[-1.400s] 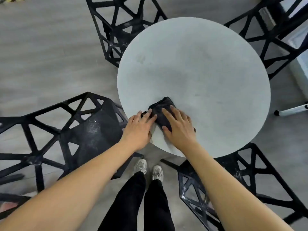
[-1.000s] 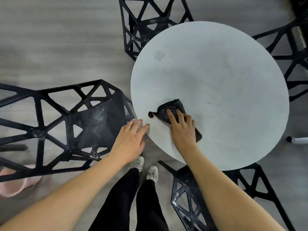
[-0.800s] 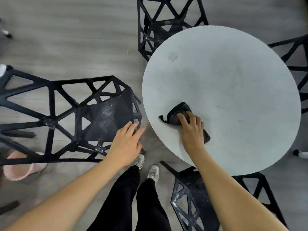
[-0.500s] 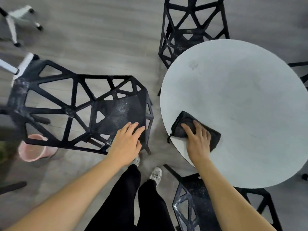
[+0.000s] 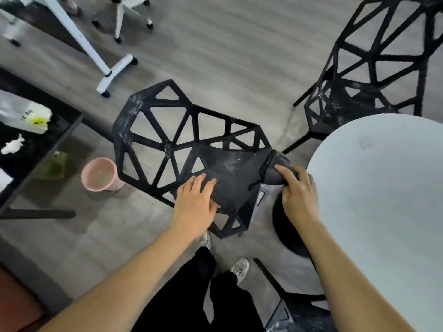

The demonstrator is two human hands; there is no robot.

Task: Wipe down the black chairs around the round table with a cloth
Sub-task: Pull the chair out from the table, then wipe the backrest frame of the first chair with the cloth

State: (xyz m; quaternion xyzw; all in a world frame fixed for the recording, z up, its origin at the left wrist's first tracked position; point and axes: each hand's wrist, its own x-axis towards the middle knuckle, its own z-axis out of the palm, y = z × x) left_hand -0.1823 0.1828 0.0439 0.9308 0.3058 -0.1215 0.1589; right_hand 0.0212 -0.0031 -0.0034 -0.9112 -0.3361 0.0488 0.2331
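I see the right hand (image 5: 298, 196) has carried the dark grey cloth (image 5: 275, 172) off the round pale tabletop (image 5: 383, 212), grip clamped on it. The left hand (image 5: 195, 202), fingers apart, rests flat on the dusty black lattice chair (image 5: 235, 185). Wiping can begin.

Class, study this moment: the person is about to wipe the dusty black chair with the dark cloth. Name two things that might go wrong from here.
1. White dust speckles the seat of the chair; the cloth in the right hand may just push it through the open lattice onto the floor.
2. The left hand lies flat on the seat, so it may block part of the wiping stroke.
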